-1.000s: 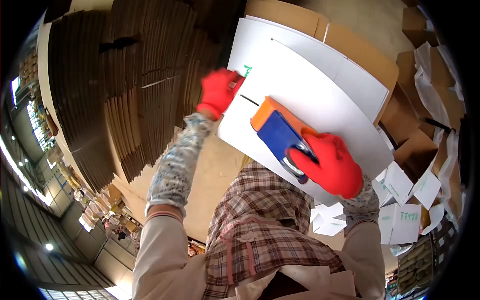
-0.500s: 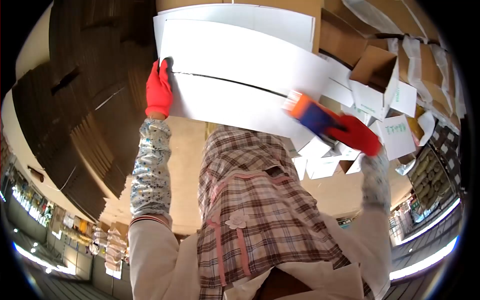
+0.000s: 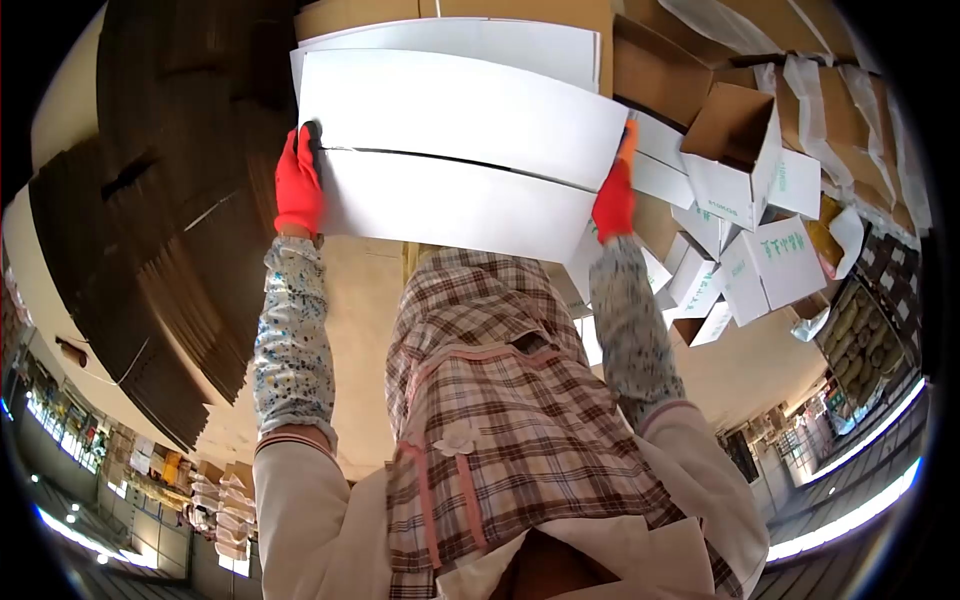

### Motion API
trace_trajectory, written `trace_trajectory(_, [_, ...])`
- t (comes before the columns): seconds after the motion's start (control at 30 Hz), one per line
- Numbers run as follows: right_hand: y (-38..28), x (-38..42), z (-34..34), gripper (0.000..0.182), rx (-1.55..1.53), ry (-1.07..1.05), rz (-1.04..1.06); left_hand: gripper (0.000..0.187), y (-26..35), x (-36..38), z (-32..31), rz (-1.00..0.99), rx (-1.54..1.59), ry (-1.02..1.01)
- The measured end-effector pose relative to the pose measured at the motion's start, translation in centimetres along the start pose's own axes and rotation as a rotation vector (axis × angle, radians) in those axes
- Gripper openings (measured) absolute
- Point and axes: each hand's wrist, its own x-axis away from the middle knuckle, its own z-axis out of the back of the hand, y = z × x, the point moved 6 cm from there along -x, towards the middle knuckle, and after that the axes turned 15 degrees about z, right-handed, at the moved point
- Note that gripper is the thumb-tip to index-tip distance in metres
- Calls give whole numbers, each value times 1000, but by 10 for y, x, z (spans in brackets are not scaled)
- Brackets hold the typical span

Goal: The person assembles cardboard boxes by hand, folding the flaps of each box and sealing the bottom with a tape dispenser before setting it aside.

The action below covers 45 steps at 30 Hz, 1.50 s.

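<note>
A white cardboard box (image 3: 450, 165) lies before me, its two top flaps meeting at a dark, narrow seam. My left hand (image 3: 299, 185), in a red glove with dark fingertips, grips the box's left end with the thumb near the seam. At the right end is my right hand (image 3: 615, 195), also red-gloved, closed around an orange and blue tape dispenser (image 3: 629, 142). Only a thin edge of the dispenser shows; the rest is hidden by the hand and the box. Behind this box, another white cardboard piece (image 3: 480, 38) shows its upper edge.
Open white boxes with green print (image 3: 765, 265) lie piled on the right. Larger brown cartons (image 3: 660, 65) stand behind them. Stacks of flat brown cardboard (image 3: 130, 260) fill the left side. My plaid apron (image 3: 490, 400) is just below the box.
My right hand has swung left and up with the tape dispenser, from beside the box to its right end. The box and my left hand have shifted slightly left in view.
</note>
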Motion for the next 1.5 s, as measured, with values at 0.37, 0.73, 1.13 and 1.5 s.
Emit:
trace_trajectory(0.37, [-156,-121,154,28,-286,186,164,63,109,214,-213,-503,31,-1327])
trace_trajectory(0.73, [48,-86,-116,46,383,372,-109,88,-159,-141,-63,517,-186,172])
trace_trajectory(1.13, [50,-127,29,37,-925,-98,-81,46,-14,14,134,-300,760,277])
trace_trajectory(1.5, [-274,-81,51,77,50,-1278,657,64,-49,2,142,-5,813,189])
